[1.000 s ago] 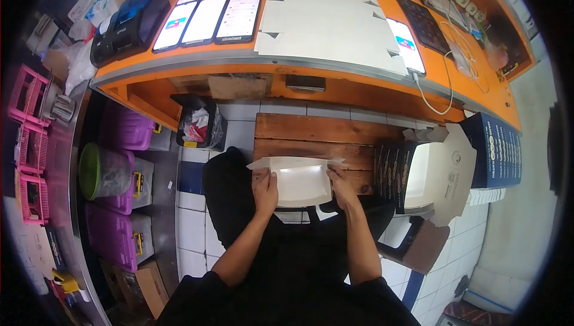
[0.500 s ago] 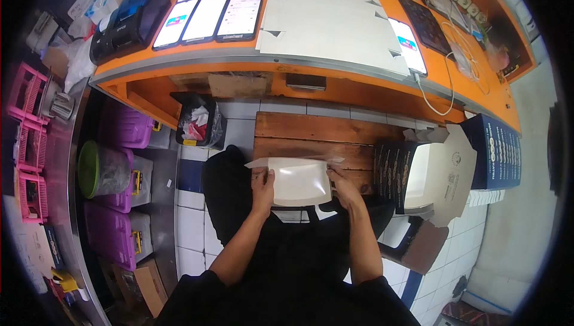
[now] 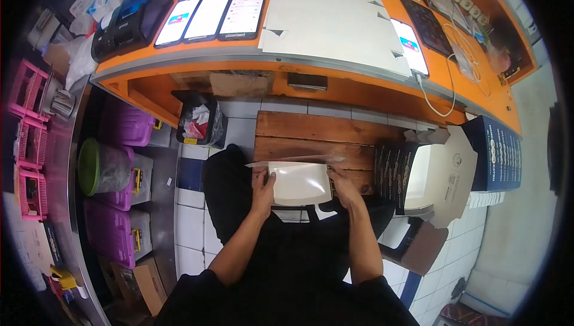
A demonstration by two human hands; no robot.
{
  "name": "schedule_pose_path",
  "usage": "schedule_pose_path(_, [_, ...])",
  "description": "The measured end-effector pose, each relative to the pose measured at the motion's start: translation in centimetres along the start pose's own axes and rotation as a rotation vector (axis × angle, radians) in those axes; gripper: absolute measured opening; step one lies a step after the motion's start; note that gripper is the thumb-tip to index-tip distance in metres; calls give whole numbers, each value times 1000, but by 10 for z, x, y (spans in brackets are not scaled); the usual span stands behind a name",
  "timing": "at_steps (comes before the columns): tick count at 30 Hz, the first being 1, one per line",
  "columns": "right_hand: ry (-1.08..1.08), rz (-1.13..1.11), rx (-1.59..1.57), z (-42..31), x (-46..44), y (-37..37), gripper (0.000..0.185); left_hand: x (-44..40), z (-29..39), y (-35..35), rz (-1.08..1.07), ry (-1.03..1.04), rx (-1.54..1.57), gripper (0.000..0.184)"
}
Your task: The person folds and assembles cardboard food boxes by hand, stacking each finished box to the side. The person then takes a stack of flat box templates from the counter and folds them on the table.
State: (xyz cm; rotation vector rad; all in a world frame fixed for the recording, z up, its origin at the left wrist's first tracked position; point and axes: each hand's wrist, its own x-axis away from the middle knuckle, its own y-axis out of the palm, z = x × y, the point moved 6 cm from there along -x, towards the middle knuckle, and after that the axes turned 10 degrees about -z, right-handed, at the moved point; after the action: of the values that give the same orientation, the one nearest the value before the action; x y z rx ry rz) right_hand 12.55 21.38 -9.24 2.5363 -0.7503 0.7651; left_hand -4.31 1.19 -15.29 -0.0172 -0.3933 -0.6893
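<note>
A white cardboard box [image 3: 300, 183], open at the top, is held over the lap at the near edge of the wooden bench [image 3: 311, 127]. My left hand [image 3: 262, 189] grips its left wall, thumb on the inner side. On the opposite wall my right hand [image 3: 344, 187] is closed, its fingers partly hidden behind the card. A thin flap stands along the box's far edge and sticks out past both sides. Flat white card blanks [image 3: 329, 18] lie stacked on the orange table [image 3: 134, 69].
Folded boxes [image 3: 391, 176] stand on the bench's right end, beside a dark blue stack [image 3: 493, 152]. Several phones [image 3: 242, 15] and a black printer [image 3: 131, 21] occupy the table. A small bin [image 3: 202, 124] stands below; purple-lidded tubs [image 3: 107, 230] fill the left shelf.
The far flap of the box has tipped and looks narrower than before. Both hands keep their grip, with the left slightly further left than a second ago.
</note>
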Motion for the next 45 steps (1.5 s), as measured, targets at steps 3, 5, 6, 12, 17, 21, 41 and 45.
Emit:
schedule_pose_path(3, [89, -5, 42, 4, -1, -3, 49, 8, 19, 11, -54, -109, 204, 37])
schedule_pose_path(5, [63, 31, 95, -2, 0, -1, 46, 1, 5, 6, -33, -59, 157, 37])
schedule_pose_path(6, [34, 65, 150, -7, 0, -1, 43, -1, 9, 4, -11, -6, 111, 37])
schedule_pose_path(12, [-96, 104, 276, -4, -20, -9, 36, -4, -1, 4, -9, 13, 165, 37])
schedule_pose_path(17, [-49, 73, 266, 2, -20, -13, 33, 3, 4, 7, -30, -44, 219, 38])
schedule_pose_path(21, [-94, 51, 332, 8, -23, -18, 35, 3, 5, 4, -44, -6, 174, 40])
schedule_pose_path(41, [-261, 440, 323, 42, -19, -8, 57, 10, 20, 12, 110, -58, 4, 40])
schedule_pose_path(45, [-200, 369, 134, 26, -4, 5, 57, 11, 26, 12, 84, 0, -108, 46])
